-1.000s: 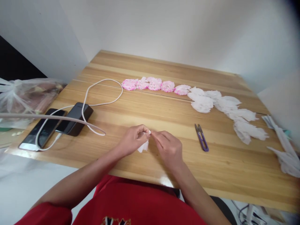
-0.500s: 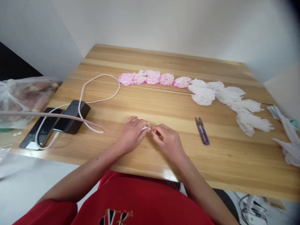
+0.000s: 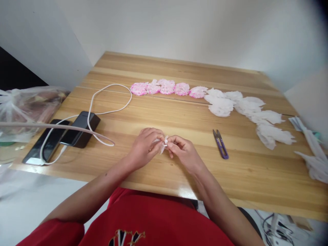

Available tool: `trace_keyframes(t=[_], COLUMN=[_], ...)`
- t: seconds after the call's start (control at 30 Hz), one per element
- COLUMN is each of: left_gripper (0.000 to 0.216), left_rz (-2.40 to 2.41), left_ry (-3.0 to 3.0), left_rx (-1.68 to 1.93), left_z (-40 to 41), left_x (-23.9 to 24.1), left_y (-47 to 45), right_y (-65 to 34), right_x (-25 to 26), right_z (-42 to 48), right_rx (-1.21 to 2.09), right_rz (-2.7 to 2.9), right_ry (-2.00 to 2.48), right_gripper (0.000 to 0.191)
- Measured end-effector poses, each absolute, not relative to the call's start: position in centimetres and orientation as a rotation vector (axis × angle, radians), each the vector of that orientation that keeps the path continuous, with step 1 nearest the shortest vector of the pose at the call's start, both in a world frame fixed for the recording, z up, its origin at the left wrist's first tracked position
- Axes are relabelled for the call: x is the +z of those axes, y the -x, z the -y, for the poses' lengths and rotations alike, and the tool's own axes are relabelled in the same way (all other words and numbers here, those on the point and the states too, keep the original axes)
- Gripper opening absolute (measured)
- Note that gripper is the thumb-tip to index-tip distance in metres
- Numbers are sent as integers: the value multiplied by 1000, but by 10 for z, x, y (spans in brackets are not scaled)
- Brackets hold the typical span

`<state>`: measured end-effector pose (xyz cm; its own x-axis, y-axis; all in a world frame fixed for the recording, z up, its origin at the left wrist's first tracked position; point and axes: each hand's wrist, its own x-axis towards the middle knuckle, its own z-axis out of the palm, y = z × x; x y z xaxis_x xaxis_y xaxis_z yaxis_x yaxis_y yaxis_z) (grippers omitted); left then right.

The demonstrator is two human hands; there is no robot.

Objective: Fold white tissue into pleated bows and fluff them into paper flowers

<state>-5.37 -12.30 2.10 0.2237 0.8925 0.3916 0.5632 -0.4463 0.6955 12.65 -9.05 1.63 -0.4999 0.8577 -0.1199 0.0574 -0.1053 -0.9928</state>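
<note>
Between my fingertips is a small piece of white tissue paper [image 3: 162, 147], mostly covered by the hands. My left hand [image 3: 147, 147] is closed around one side of it. From the other side my right hand [image 3: 182, 148] pinches it with thumb and forefinger. Both hands are low over the wooden table [image 3: 159, 118], near its front edge. To the right of my right hand lie purple-handled thread snips [image 3: 220, 145], blades pointing away from me.
Across the back run pink-edged tissue flowers [image 3: 166, 87], then several white tissue bunches [image 3: 221, 107] curving right. At left are a black power bank [image 3: 83, 128], a phone [image 3: 47, 141] and a looped white cable [image 3: 110, 111]. A plastic bag [image 3: 316, 164] lies at the right edge.
More of the white tissue shows between my fingers. My hands have turned a little, and the right finger and thumb have shifted on the piece. The view has tilted slightly.
</note>
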Motion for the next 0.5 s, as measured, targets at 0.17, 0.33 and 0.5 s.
trace_keyframes(t=[0.17,0.33,0.5], left_gripper=[14,16,15], left_rz=[-1398,-1412,-1292], left_ry=[-2046,-1972,-1784], left_rx=[1088,1156,1217], left_z=[122,120,120], left_x=[23,21,22], left_y=[53,52,53], right_y=[-125,-124,-124], right_x=[19,20,16], right_z=[91,93,93], right_rx=[1560,1480,1463], right_rz=[1654,1685,1653], right_ry=[1049,1076,1122], right_gripper=[15,15,16])
